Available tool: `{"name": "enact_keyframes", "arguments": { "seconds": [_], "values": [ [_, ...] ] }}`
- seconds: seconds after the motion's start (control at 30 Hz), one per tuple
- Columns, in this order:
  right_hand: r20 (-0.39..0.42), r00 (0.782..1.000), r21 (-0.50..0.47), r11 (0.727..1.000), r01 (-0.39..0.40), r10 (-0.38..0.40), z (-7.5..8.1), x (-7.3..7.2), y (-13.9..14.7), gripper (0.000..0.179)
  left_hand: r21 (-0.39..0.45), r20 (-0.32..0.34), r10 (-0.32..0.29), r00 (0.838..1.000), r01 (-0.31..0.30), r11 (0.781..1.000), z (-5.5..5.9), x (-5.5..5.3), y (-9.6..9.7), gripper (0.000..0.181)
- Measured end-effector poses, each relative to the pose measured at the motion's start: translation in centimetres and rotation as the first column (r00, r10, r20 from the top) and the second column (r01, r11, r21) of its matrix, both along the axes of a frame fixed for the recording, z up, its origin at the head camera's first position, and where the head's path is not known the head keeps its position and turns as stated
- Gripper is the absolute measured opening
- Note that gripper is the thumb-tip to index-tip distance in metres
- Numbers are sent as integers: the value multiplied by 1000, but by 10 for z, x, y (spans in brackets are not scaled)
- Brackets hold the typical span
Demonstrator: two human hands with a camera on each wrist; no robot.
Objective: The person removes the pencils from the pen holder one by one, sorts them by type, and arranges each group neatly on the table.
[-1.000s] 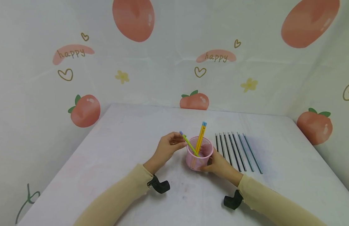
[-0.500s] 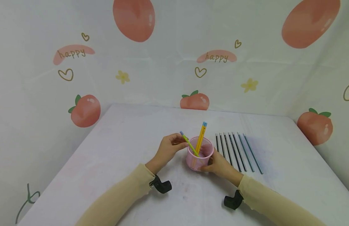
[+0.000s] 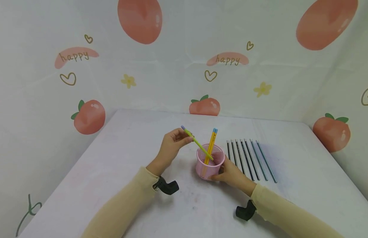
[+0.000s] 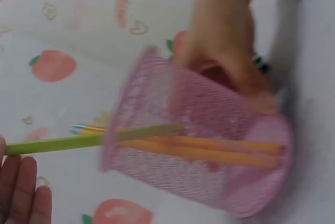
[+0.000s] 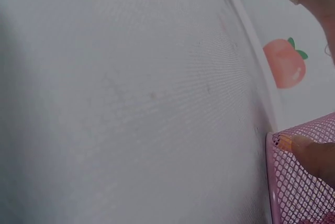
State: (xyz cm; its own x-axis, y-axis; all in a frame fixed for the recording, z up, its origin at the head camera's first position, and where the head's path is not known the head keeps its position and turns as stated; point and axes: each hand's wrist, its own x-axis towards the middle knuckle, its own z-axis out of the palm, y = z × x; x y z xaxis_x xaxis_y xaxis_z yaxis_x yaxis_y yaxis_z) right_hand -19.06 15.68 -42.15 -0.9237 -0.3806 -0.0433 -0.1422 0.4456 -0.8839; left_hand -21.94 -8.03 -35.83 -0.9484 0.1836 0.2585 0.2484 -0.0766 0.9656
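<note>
A pink mesh pen holder [image 3: 200, 169] stands upright on the table, steadied by my right hand [image 3: 235, 174], which grips its right side with the thumb low in front. Two yellow pencils [image 3: 213, 138] with blue ends lean inside it. My left hand [image 3: 169, 147], up and left of the rim, pinches a green pencil [image 3: 198, 144] near its purple-blue end. This pencil slants down to the right, its lower end inside the holder; the left wrist view shows that end [image 4: 157, 131] well above the holder's base. The right wrist view catches my right thumb [image 5: 309, 153] against the mesh.
To the right of the holder several dark pencils [image 3: 248, 158] lie side by side, and two blue-green pencils [image 3: 265, 162] end the row. My right hand partly covers the nearest ones. Behind the white table [image 3: 136, 138] hangs a peach-printed cloth [image 3: 169, 72].
My left hand has moved up and to the left, drawing the green pencil partly up out of the pen holder. My right hand and the holder have stayed in place.
</note>
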Motion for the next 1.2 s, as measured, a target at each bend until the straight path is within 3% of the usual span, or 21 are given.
{"name": "enact_keyframes", "arguments": {
  "seconds": [0.27,0.37,0.47,0.57,0.7,0.83,0.97,1.07,1.2],
  "values": [
    [-14,1000,0,1000,-4,4,0,0,-1,90,184,-100,50,994,-31,982,56,-18,-29,14],
    [-18,1000,3,1000,-1,1,0,0,-1,91,153,-71,67,995,-56,987,68,-26,-39,16],
    [-19,1000,7,1000,-3,4,0,0,0,91,55,-15,71,997,-70,996,69,-35,-45,25],
    [-17,1000,4,1000,-7,7,0,0,0,91,-63,49,57,997,-54,997,56,-42,-48,38],
    [-11,1000,-4,1000,-12,12,0,0,1,90,-187,143,35,989,-8,982,28,-49,-48,50],
    [-16,1000,-12,1000,-21,20,0,0,1,90,-259,249,52,967,15,966,0,-50,-41,55],
    [-22,999,-18,999,-27,27,-1,0,1,90,-315,347,81,934,35,949,-24,-50,-34,56],
    [-24,999,-13,1000,-26,26,-1,-1,1,90,-368,395,103,913,55,928,-38,-50,-31,56],
    [-30,999,-3,1000,-21,21,-2,-1,1,89,-429,412,128,902,68,901,-49,-49,-29,52]
  ]
}}
